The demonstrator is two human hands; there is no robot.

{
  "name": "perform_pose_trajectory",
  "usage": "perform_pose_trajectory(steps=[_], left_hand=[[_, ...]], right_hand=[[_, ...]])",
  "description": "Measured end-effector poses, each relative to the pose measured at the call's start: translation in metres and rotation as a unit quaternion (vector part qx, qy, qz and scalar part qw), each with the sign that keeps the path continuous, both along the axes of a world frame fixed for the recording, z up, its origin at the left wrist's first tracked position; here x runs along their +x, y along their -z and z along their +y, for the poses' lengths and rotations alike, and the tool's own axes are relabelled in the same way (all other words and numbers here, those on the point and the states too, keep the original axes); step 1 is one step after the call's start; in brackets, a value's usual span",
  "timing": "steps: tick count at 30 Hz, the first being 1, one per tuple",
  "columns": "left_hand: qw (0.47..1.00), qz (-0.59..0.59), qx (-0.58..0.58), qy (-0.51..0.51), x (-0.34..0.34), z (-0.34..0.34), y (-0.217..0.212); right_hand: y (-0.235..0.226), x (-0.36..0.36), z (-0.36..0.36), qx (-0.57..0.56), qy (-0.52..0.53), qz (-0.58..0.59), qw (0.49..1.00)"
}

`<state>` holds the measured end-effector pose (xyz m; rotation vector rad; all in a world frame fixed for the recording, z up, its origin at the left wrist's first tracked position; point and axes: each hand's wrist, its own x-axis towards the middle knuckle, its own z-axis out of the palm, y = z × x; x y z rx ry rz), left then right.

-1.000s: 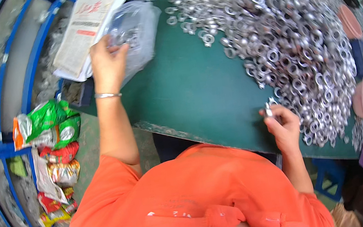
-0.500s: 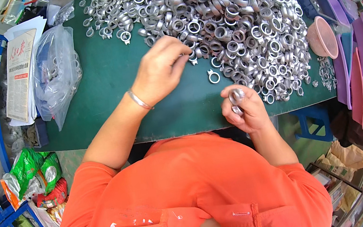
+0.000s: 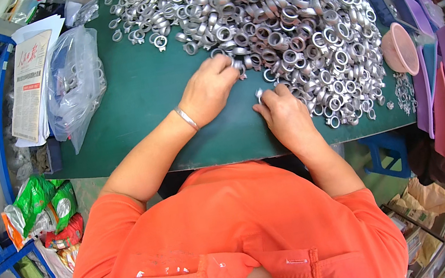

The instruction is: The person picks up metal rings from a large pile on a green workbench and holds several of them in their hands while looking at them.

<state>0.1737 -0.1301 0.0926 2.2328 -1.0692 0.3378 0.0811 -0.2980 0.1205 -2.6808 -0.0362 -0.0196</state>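
My fingers reach into a heap of silver metal rings [image 3: 273,20] spread loose across the upper middle and upper right of the frame, tumbled at every angle, with one small ring [image 3: 259,93] pinched at centre.

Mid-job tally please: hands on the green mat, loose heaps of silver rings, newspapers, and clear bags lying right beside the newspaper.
Hands: 2 (left hand, right hand)
heap of silver rings: 1
newspaper: 1
clear bag: 1
Total: 5
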Motion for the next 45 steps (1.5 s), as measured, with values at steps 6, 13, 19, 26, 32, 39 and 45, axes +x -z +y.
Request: perform_pose_trajectory(steps=[6,13,19,26,32,39,45], left_hand=[[0.999,0.053,0.002,0.011,-0.032,0.044,-0.003],[0.985,0.152,-0.035,-0.07,-0.057,0.061,-0.016],[0.979,0.175,-0.071,-0.082,-0.062,0.059,-0.018],[0.997,0.044,-0.065,-0.008,-0.039,0.036,-0.021],[0.997,0.041,0.071,0.008,-0.021,0.009,-0.01],[0.989,0.114,0.093,-0.035,-0.04,0.039,-0.025],[0.991,0.106,0.076,-0.019,-0.038,0.04,-0.021]], right_hand=[[0.009,-0.003,-0.007,0.321,-0.1,-0.006,0.942],[0.009,-0.01,-0.003,0.529,-0.104,0.047,0.841],[0.008,-0.012,-0.01,0.745,-0.031,0.279,0.605],[0.012,-0.007,-0.015,0.808,-0.053,0.243,0.534],[-0.002,0.032,0.003,0.092,-0.079,-0.095,0.988],[-0.001,0.029,-0.005,0.036,-0.163,0.007,0.986],[0.002,0.043,0.015,0.008,-0.074,-0.067,0.995]])
